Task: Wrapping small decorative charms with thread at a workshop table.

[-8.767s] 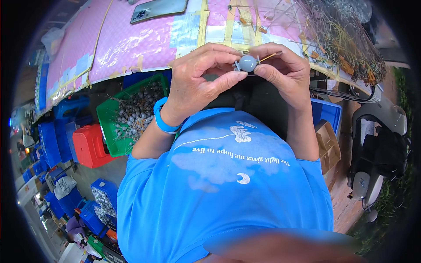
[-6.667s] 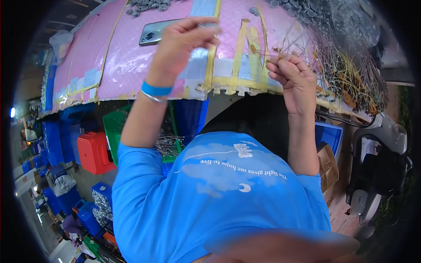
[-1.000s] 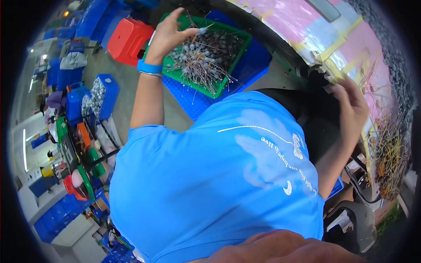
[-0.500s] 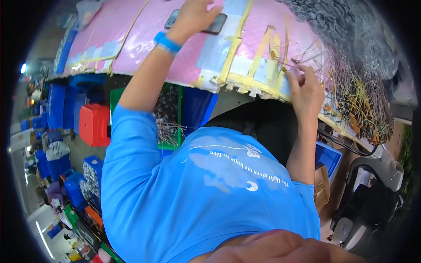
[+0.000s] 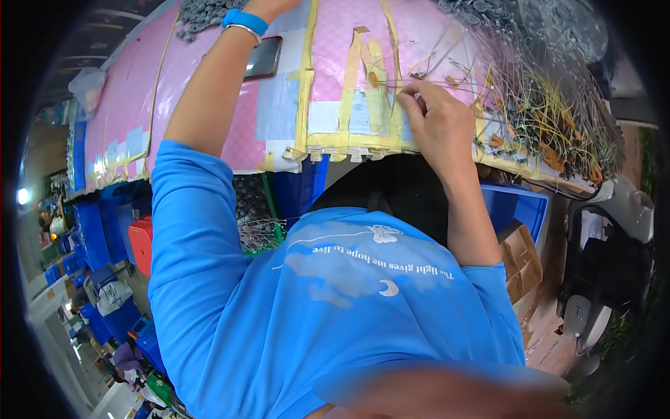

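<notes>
My right hand (image 5: 441, 120) is over the near part of the pink, tape-patched table (image 5: 335, 52). Its thumb and forefinger are pinched on a thin wire (image 5: 391, 85), one of several loose leads with small orange-brown ends. To its right spreads a tangled heap of thin wires (image 5: 551, 126) in yellow, grey and brown. My left hand (image 5: 273, 7) reaches to the far side, its fingers cut off by the upper edge of the picture. A phone (image 5: 264, 58) lies beside my left forearm, which partly covers it.
Grey coiled cords are piled at the far left (image 5: 206, 17) and far right (image 5: 481, 10). Below the table are a blue bin (image 5: 516, 206), a cardboard box (image 5: 522, 262) and a red stool (image 5: 141, 244). Blue crates stand farther left.
My left hand has moved from over the phone to farther away, past the picture's upper edge. My right hand stays by the wires, fingertips closer together. The view has shifted, moving the table leftward.
</notes>
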Demonstrator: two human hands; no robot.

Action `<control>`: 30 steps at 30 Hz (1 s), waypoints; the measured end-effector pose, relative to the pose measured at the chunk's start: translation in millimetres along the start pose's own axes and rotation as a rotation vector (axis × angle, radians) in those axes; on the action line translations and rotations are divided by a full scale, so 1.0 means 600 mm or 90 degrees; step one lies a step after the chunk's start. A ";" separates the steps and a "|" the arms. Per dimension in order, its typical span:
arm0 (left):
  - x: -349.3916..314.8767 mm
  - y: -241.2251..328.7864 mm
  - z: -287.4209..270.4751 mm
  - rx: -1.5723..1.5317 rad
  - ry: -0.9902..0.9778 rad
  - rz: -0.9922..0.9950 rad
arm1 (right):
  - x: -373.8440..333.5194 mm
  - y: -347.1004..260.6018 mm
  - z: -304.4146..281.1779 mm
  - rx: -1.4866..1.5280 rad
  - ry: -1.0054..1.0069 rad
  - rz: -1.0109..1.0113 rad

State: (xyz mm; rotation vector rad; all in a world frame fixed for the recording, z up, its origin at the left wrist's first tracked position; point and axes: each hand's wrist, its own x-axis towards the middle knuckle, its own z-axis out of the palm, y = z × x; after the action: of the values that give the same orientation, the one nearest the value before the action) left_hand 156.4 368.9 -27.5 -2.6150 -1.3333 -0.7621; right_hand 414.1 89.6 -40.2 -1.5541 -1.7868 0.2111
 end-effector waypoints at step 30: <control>-0.296 0.377 -0.141 -1.089 -0.199 -0.322 | -0.081 -0.080 -0.081 0.515 -0.067 0.189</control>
State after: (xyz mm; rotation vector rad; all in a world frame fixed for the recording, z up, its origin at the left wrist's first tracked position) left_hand 214.4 75.5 -10.8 -3.4941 -1.9263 -2.5814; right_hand 405.9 17.2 1.4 -1.1955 -1.2707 1.0334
